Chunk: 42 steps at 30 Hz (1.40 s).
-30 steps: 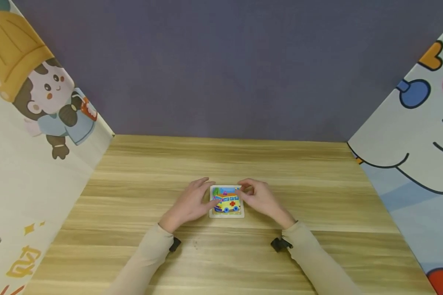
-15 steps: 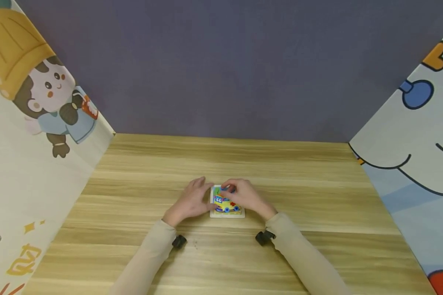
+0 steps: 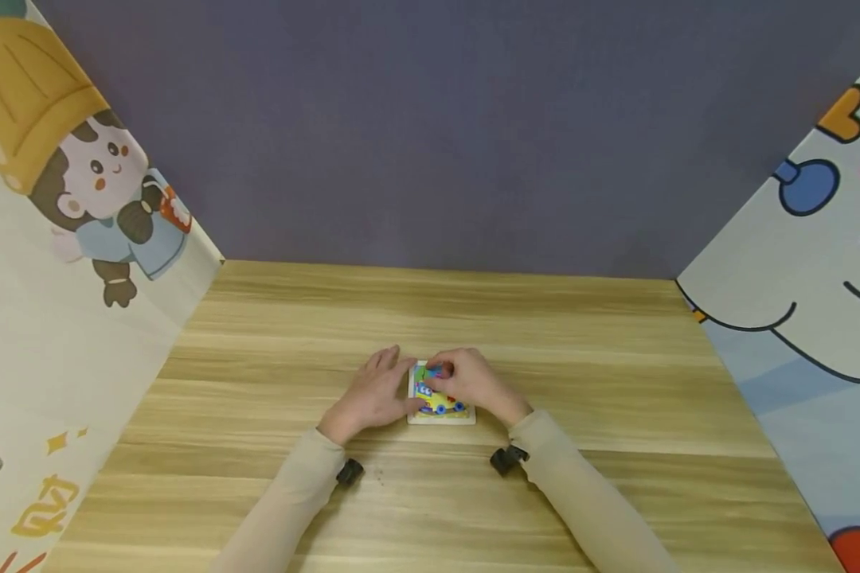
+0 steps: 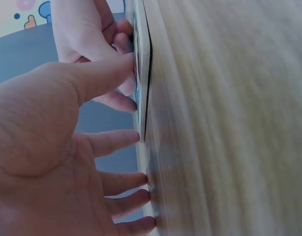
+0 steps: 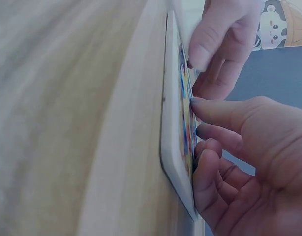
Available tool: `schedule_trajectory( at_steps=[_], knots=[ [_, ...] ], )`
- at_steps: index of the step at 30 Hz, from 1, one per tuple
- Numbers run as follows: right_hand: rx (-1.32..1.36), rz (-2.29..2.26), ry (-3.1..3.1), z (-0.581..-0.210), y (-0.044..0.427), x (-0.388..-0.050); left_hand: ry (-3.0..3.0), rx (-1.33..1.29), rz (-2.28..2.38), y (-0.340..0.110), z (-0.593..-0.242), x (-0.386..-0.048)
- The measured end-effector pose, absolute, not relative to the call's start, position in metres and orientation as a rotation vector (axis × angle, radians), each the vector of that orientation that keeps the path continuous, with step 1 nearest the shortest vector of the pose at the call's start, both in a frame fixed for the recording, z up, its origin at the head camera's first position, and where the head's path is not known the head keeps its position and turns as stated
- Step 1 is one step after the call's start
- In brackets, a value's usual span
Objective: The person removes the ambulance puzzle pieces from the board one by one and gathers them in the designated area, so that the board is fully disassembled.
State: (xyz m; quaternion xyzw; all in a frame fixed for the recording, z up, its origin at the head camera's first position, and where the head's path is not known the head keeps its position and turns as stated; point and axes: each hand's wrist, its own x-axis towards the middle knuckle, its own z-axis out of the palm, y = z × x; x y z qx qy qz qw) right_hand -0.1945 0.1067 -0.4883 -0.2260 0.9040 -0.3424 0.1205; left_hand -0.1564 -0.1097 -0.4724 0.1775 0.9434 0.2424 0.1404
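Observation:
A small square picture board point(image 3: 441, 421) with a pale rim lies on the wooden table, showing a yellow vehicle with blue wheels. At its left side is the left hand point(image 3: 374, 395), fingers spread, thumb over the picture and index fingertip at the board's edge in the left wrist view. The right hand point(image 3: 475, 383) covers the upper right of the picture. In the right wrist view its thumb and index fingertips touch the surface point(image 5: 184, 118) a little apart, and the other fingers are loosely curled. No lifted piece is visible between them.
A dark grey panel point(image 3: 430, 135) stands behind the wooden tabletop point(image 3: 430, 493). Printed cartoon panels rise on the left point(image 3: 36, 358) and right point(image 3: 795, 342). Each wrist carries a small black camera.
The right hand has moved left from the board's upper right corner to farther over the picture. The left hand has shifted only slightly, and the board lies nearly where it was.

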Motion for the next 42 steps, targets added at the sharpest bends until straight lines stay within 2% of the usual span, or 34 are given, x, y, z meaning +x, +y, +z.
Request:
schedule_trajectory(
  at_steps=[8, 22, 36, 42],
  knots=[
    [-0.644, -0.966, 2.684, -0.4874, 0.1014, -0.1933, 2.742, 0.545, 0.507, -0.1057, -0.47, -0.1539],
    [-0.495, -0.957, 2.551, -0.4848, 0.0977, -0.1988, 2.759, 0.506, 0.507, -0.1022, -0.4713, -0.1544],
    [-0.477, -0.948, 2.555, -0.4849, 0.0976, -0.1976, 2.756, 0.488, 0.521, -0.1026, -0.4691, -0.1556],
    [-0.561, -0.98, 2.594, -0.487, 0.0986, -0.1936, 2.759, 0.486, 0.513, -0.1025, -0.4672, -0.1563]
  ],
)
